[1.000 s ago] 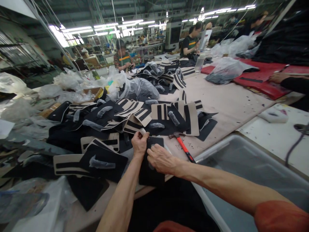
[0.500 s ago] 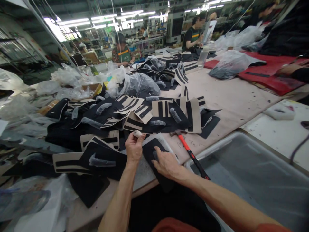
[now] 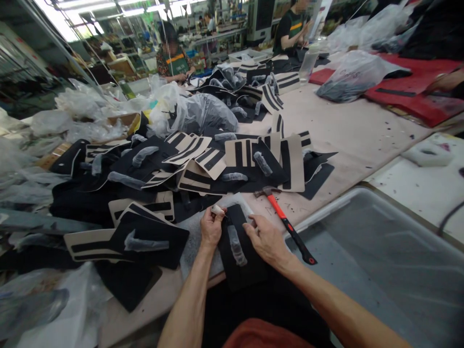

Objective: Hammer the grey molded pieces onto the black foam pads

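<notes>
A dark rectangular panel (image 3: 252,270) lies in front of me, a plastic-wrapped handle (image 3: 237,249) running along its middle. My left hand (image 3: 211,229) is closed on a small white cylindrical piece (image 3: 217,210) by the panel's upper left corner; its exact kind is unclear. At the panel's right edge, my right hand (image 3: 267,240) has its thumb and fingers bent around the border, fingertips partly hidden. Beneath the panel is a pale flat slab (image 3: 195,224). A claw hammer (image 3: 279,212) with a red and black grip rests beyond my right hand.
Black panels with beige, striped backs (image 3: 293,162) are heaped ahead. More lie at left, including one with a wrapped handle (image 3: 148,243). A grey plastic bin (image 3: 348,208) stands at right. Plastic bags (image 3: 206,113) and red material (image 3: 409,87) are farther off; co-workers (image 3: 177,60) sit beyond.
My right hand has moved off the handle to the panel's right edge, uncovering the handle. The panel sits straighter, and my left hand has come closer to its upper corner with the white piece.
</notes>
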### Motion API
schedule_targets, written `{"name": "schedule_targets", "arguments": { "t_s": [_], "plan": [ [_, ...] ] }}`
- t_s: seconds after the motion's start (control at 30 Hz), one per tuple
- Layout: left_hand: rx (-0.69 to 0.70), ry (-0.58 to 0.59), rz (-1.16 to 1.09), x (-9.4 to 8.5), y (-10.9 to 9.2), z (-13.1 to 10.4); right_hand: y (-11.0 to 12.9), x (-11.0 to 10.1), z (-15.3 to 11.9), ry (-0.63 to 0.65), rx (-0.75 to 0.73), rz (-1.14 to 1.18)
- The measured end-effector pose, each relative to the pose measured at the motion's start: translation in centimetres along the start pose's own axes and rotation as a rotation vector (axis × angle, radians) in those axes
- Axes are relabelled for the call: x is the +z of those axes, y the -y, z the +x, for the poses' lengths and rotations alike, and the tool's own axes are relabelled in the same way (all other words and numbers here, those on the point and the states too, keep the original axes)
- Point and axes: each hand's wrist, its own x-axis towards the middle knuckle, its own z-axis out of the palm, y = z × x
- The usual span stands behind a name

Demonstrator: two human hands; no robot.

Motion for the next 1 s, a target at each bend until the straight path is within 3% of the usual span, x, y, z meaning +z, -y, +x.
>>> {"name": "schedule_targets", "arguments": {
  "t_s": [0.1, 0.2, 0.33, 0.4, 0.5, 0.57, 0.63, 0.73, 0.8, 0.87, 0.93, 1.0],
  "plan": [
    [0.018, 0.013, 0.055, 0.1, -0.3, 0.1, -3.8, -1.6, 1.1, -0.119, 0.069, -0.316],
    [0.049, 0.031, 0.101, 0.1, -0.7, 0.0, -7.0, -2.7, 1.5, -0.029, 0.158, -0.510],
    [0.058, 0.033, 0.128, 0.2, -1.1, -0.1, -9.2, -3.2, 1.4, 0.081, 0.245, -0.495],
    [0.061, 0.037, 0.158, 0.3, -1.1, -0.1, -9.7, -3.4, 1.8, 0.104, 0.318, -0.369],
    [0.094, 0.056, 0.235, 0.4, -1.1, 0.0, -9.5, -4.2, 3.0, 0.201, 0.537, 0.171],
    [0.123, 0.081, 0.287, 0.4, -1.0, 0.0, -8.6, -4.9, 3.6, 0.307, 0.641, 0.523],
    [0.149, 0.108, 0.321, 0.4, -0.8, 0.0, -7.0, -5.6, 3.7, 0.375, 0.659, 0.675],
    [0.193, 0.130, 0.371, 0.4, -0.7, -0.3, -3.9, -6.7, 2.8, 0.288, 0.530, 0.708],
    [0.221, 0.130, 0.406, 0.5, -0.6, -0.5, -2.0, -7.4, 1.9, 0.103, 0.268, 0.553],
    [0.238, 0.123, 0.422, 0.6, -0.6, -0.7, -0.8, -8.0, 1.1, -0.055, -0.017, 0.242],
    [0.239, 0.120, 0.438, 0.6, -0.6, -0.7, 0.0, -8.4, 0.8, -0.039, -0.188, -0.085],
    [0.239, 0.120, 0.466, 0.6, -0.6, -0.8, 0.8, -9.2, 1.0, 0.096, -0.279, -0.303]
  ]
}}
